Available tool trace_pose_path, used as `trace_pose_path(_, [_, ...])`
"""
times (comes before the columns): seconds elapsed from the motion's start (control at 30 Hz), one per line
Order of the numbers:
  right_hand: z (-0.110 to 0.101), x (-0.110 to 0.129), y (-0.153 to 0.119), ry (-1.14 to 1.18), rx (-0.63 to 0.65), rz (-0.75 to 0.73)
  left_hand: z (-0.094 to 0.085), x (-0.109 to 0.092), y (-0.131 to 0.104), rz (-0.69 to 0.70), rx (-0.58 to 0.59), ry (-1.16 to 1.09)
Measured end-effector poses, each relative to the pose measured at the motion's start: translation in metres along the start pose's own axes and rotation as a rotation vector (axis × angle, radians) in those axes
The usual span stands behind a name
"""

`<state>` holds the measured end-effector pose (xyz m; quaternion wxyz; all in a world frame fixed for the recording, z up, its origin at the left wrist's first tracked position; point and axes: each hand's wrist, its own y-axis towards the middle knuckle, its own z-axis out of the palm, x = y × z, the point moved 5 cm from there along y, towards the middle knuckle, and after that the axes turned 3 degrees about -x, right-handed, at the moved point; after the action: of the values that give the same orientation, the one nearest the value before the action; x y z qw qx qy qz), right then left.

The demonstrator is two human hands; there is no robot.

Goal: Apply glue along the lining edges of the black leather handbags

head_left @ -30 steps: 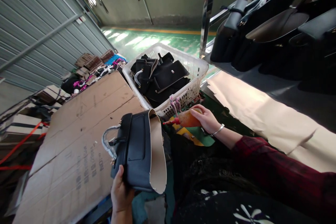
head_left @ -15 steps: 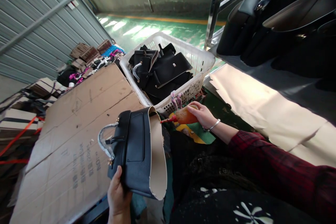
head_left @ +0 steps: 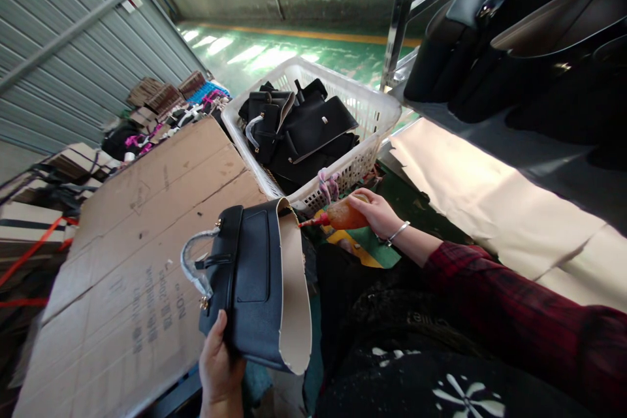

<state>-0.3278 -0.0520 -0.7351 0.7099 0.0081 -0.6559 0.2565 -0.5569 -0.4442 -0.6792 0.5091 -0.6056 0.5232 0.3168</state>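
My left hand (head_left: pixel 220 356) grips a black handbag (head_left: pixel 252 261) at its lower side, thumb on the outer face and fingers hidden beneath. The bag lies tilted with its open end and pale lining toward my right. Clear wrap covers its handle (head_left: pixel 190 260), which points left over the cardboard. In my right hand (head_left: pixel 378 212) is a squeeze bottle (head_left: pixel 345 214) of amber liquid with a thin red nozzle. The nozzle tip is at the upper rim of the bag's opening; whether it touches I cannot tell.
A white plastic basket (head_left: pixel 377 114) of black bag pieces stands ahead. Flat cardboard (head_left: pixel 196 170) covers the surface at left. To the right, a metal rack (head_left: pixel 399 19) holds dark bags (head_left: pixel 470 72), with tan sheet material (head_left: pixel 494 209) below. Bundled parts (head_left: pixel 161 111) are piled far left.
Hardly anything differs. The view has shifted slightly, and the bag and bottle keep nearly the same position to each other.
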Motion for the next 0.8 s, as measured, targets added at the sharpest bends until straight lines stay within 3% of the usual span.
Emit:
trace_pose_path(0.23, [-0.003,-0.005,0.0,-0.009,0.032,0.005,-0.001,-0.005,-0.002,0.155,0.028,-0.039])
trace_pose_path(0.43, [-0.009,-0.014,-0.002,-0.028,-0.014,0.002,0.0,-0.002,-0.002,0.129,0.021,-0.049])
trace_pose_path(0.8, [0.007,-0.016,-0.002,0.117,0.009,0.065,-0.006,0.0,0.005,0.186,0.057,-0.044])
